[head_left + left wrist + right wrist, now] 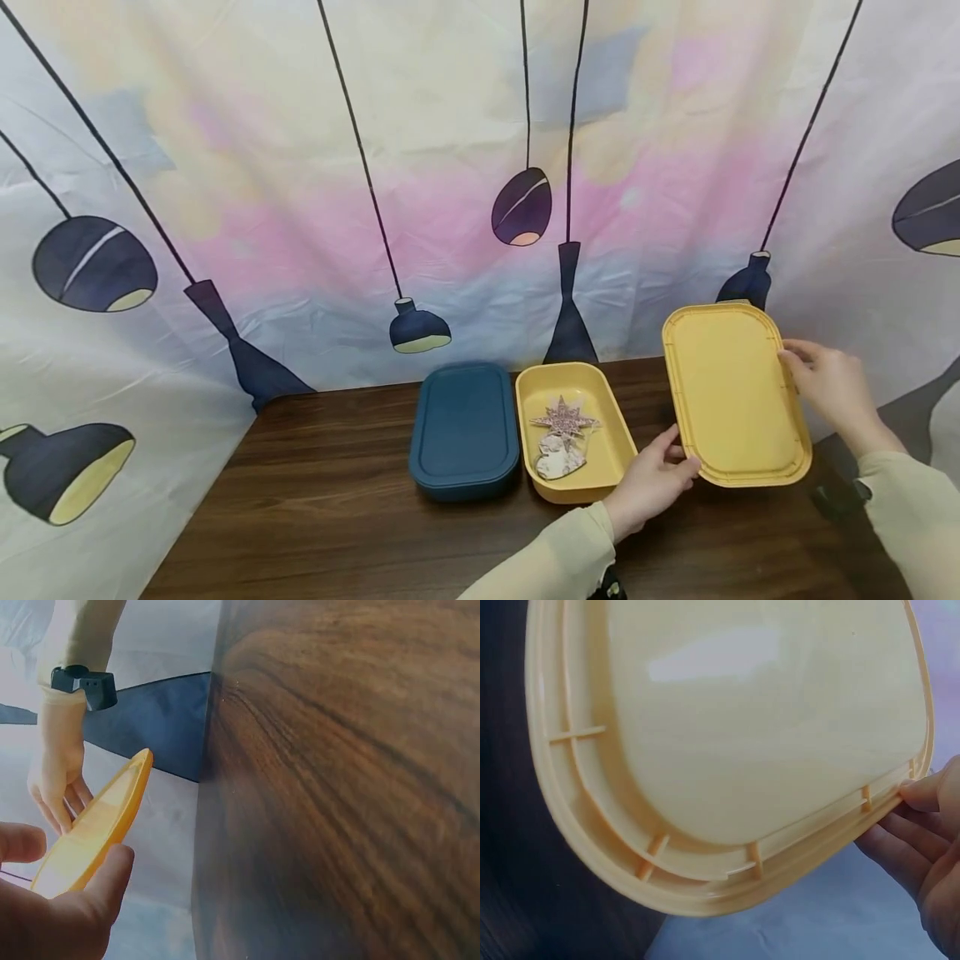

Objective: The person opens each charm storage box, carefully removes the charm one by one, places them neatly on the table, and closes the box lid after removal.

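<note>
Lid [731,396]: rounded rectangle of yellow plastic, held up at a tilt to the right of the open yellow plastic box [609,442], its ribbed underside showing in the head view.
Left hand [652,481]: pinches the lid's lower left corner between thumb and fingers, near the open box's front right corner.
Right hand [828,379]: grasps the lid's right long edge, well apart from the open box, thumb on the ribbed side.
Contents: pinkish, glittery, many-pointed star [564,418] and white piece with brown markings [558,457], material unclear, close together inside the open box.
Neighbour: dark blue, rounded-rectangular lidded box [465,433], just left of the open box; both stand on the dark brown wood-grain table [337,475].
Step in hand: apparently handling the lid clear of the open box; I cannot tell whether it is coming off or going on.
Next move: closing would call for turning the ribs downward and aligning corners over the open box; setting aside, for lowering the lid to its right before letting go.
</note>
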The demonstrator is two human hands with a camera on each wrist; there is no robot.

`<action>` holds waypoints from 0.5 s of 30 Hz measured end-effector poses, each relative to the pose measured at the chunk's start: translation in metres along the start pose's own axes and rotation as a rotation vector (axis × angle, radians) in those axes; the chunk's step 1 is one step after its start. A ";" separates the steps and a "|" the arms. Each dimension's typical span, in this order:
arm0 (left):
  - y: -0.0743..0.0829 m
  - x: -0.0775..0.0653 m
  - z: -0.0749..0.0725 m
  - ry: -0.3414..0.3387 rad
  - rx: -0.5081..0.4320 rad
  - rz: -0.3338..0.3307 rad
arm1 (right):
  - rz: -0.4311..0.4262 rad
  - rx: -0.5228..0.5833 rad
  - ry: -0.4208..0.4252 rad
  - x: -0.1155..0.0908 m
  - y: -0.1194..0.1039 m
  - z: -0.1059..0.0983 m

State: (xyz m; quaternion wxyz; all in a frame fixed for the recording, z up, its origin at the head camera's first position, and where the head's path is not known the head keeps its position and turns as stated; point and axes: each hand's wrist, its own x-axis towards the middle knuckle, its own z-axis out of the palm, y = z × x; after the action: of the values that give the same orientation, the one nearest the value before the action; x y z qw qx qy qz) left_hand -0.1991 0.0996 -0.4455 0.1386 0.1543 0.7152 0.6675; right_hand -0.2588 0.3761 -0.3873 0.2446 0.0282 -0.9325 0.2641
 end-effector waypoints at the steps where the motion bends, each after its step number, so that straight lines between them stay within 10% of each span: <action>1: -0.001 0.000 0.001 0.005 -0.010 -0.015 | -0.007 -0.007 -0.006 0.000 0.002 0.002; 15: -0.011 0.003 0.003 0.020 0.030 -0.132 | 0.042 0.062 -0.175 0.007 0.015 0.029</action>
State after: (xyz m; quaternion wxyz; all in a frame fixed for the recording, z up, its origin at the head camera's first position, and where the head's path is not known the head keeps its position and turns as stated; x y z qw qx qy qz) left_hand -0.2010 0.1031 -0.4564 0.1727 0.1021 0.7352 0.6475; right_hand -0.2807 0.3748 -0.4127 0.1558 0.0392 -0.9420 0.2946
